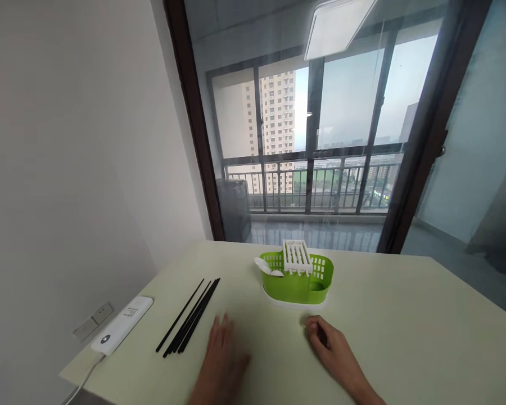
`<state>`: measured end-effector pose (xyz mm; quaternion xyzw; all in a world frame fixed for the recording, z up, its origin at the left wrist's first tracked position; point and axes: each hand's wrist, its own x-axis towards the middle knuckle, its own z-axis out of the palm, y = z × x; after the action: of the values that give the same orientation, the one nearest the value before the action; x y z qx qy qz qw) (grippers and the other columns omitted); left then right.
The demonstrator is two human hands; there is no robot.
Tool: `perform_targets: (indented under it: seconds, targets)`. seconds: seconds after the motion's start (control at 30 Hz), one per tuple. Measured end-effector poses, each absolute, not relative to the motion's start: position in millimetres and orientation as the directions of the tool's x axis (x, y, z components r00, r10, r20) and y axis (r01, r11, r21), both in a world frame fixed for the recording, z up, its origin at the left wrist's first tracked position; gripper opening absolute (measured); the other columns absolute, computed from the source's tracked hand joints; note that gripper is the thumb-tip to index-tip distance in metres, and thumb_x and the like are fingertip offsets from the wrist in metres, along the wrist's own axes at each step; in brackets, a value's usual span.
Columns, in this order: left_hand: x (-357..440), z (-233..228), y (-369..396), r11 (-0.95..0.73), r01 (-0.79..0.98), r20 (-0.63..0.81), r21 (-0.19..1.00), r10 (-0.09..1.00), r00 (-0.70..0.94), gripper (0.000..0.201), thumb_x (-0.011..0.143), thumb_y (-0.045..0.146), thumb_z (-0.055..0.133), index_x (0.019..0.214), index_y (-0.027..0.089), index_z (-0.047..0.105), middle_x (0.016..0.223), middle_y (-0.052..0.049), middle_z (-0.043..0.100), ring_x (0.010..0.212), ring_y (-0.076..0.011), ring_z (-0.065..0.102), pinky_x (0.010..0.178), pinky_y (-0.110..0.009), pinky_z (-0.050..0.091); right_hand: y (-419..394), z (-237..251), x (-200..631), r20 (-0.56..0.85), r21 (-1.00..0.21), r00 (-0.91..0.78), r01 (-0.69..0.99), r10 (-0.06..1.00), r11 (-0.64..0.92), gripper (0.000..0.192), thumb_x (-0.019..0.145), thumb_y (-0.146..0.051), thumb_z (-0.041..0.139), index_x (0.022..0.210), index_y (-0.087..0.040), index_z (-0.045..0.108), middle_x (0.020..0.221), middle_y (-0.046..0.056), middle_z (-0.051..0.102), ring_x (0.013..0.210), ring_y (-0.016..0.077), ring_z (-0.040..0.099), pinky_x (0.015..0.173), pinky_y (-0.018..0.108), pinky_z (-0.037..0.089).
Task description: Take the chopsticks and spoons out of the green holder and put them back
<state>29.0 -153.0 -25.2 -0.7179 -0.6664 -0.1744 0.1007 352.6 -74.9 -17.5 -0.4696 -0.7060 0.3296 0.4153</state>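
My left hand (220, 351) is over the near part of the table, blurred by motion, its fingers stretched forward and the thumb apart. Nothing shows in it. Just to its left lies a loose bundle of several black chopsticks (194, 318), slanting away from me. My right hand (325, 343) rests on the tabletop with fingers curled in, holding nothing that I can see. Beyond both hands stands a green basket (287, 289) on a white base. A white slotted rack (297, 256) sits across its rim, and white spoons (263, 266) lean out at its left side.
The pale table (405, 315) extends to both sides. A white power strip (122, 325) with a cable lies at its left edge, near a wall socket (93, 322). Behind the table is a glass door with a dark frame (194, 124), and a white wall rises on the left.
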Motion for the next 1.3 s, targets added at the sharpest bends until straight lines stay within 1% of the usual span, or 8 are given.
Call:
perform_targets:
  seconds: [0.17, 0.3, 0.47, 0.57, 0.67, 0.83, 1.03, 1.3]
  targets:
    - [41.5, -43.5, -190.6, -0.111, 0.990, 0.458, 0.085, 0.887, 0.060, 0.066, 0.098, 0.042, 0.047, 0.159, 0.023, 0.031, 0.162, -0.010, 0.039, 0.149, -0.0308, 0.036, 0.115, -0.054, 0.042, -92.6, -3.4, 362.6, 0.230, -0.871, -0.226, 0.386, 0.946, 0.304, 0.034, 0.095, -0.051, 0.047, 0.095, -0.022, 0.064, 0.081, 0.004, 0.069, 0.068, 0.0190, 0.063, 0.064, 0.028, 0.050]
    - [46.6, -33.5, -190.5, -0.100, 0.994, 0.499, 0.046, 0.864, 0.064, 0.060, 0.099, 0.041, 0.048, 0.155, 0.022, 0.039, 0.160, -0.010, 0.043, 0.148, -0.0306, 0.038, 0.115, -0.052, 0.044, -95.4, 45.3, 357.0, 0.307, -0.778, -0.326, 0.456, 0.894, 0.433, 0.025, 0.097, -0.040, 0.044, 0.106, -0.024, 0.060, 0.092, 0.005, 0.070, 0.071, 0.0180, 0.063, 0.065, 0.028, 0.050]
    - [49.4, -31.6, -191.1, -0.122, 0.991, 0.525, 0.049, 0.848, 0.078, 0.055, 0.098, 0.039, 0.049, 0.151, 0.023, 0.046, 0.159, -0.009, 0.045, 0.148, -0.0302, 0.039, 0.113, -0.051, 0.045, -85.0, 122.7, 322.9, 0.461, -0.360, -0.439, 0.701, 0.771, 0.615, 0.023, 0.098, -0.025, 0.039, 0.109, -0.024, 0.059, 0.105, 0.006, 0.068, 0.073, 0.0178, 0.065, 0.068, 0.031, 0.049]
    - [49.7, -31.5, -193.0, -0.128, 0.990, 0.531, 0.056, 0.844, 0.079, 0.052, 0.098, 0.039, 0.050, 0.148, 0.023, 0.050, 0.158, -0.009, 0.046, 0.147, -0.0304, 0.040, 0.112, -0.051, 0.047, -71.0, 155.2, 294.3, 0.481, -0.044, -0.525, 0.786, 0.702, 0.617, 0.028, 0.098, -0.021, 0.042, 0.121, -0.022, 0.058, 0.117, 0.011, 0.064, 0.099, 0.0251, 0.064, 0.076, 0.033, 0.049]
    - [49.6, -32.1, -194.1, -0.115, 0.993, 0.537, 0.040, 0.840, 0.075, 0.052, 0.099, 0.040, 0.050, 0.148, 0.022, 0.050, 0.157, -0.010, 0.046, 0.145, -0.0310, 0.042, 0.111, -0.051, 0.049, -54.3, 170.5, 266.5, 0.374, 0.131, -0.577, 0.808, 0.727, 0.574, 0.031, 0.100, -0.026, 0.047, 0.129, -0.017, 0.054, 0.130, 0.017, 0.059, 0.120, 0.0313, 0.057, 0.091, 0.040, 0.048]
    - [46.4, -37.5, -193.4, -0.132, 0.991, 0.563, 0.031, 0.821, 0.092, 0.053, 0.097, 0.041, 0.053, 0.147, 0.024, 0.051, 0.157, -0.009, 0.047, 0.144, -0.0311, 0.045, 0.107, -0.048, 0.053, -24.7, 164.4, 234.6, 0.238, 0.183, -0.548, 0.836, 0.802, 0.517, 0.050, 0.101, -0.037, 0.052, 0.142, -0.009, 0.045, 0.111, 0.021, 0.070, 0.099, 0.0335, 0.069, 0.080, 0.042, 0.051]
    - [41.3, -43.9, -190.3, -0.149, 0.989, 0.589, 0.019, 0.801, 0.109, 0.056, 0.096, 0.039, 0.055, 0.151, 0.029, 0.047, 0.156, -0.007, 0.048, 0.142, -0.0313, 0.047, 0.107, -0.047, 0.053, 1.7, 144.8, 222.2, 0.176, 0.218, -0.585, 0.808, 0.792, 0.548, 0.043, 0.104, -0.030, 0.046, 0.143, -0.012, 0.042, 0.103, 0.020, 0.073, 0.096, 0.0274, 0.073, 0.079, 0.035, 0.050]
    - [44.5, -37.6, -192.7, -0.137, 0.990, 0.578, -0.016, 0.807, 0.121, 0.052, 0.098, 0.040, 0.053, 0.147, 0.025, 0.051, 0.156, -0.009, 0.048, 0.142, -0.0305, 0.047, 0.106, -0.046, 0.053, 19.4, 138.0, 219.3, 0.138, 0.252, -0.613, 0.781, 0.778, 0.571, 0.037, 0.103, -0.017, 0.040, 0.139, -0.009, 0.043, 0.098, 0.019, 0.075, 0.097, 0.0258, 0.074, 0.076, 0.031, 0.048]
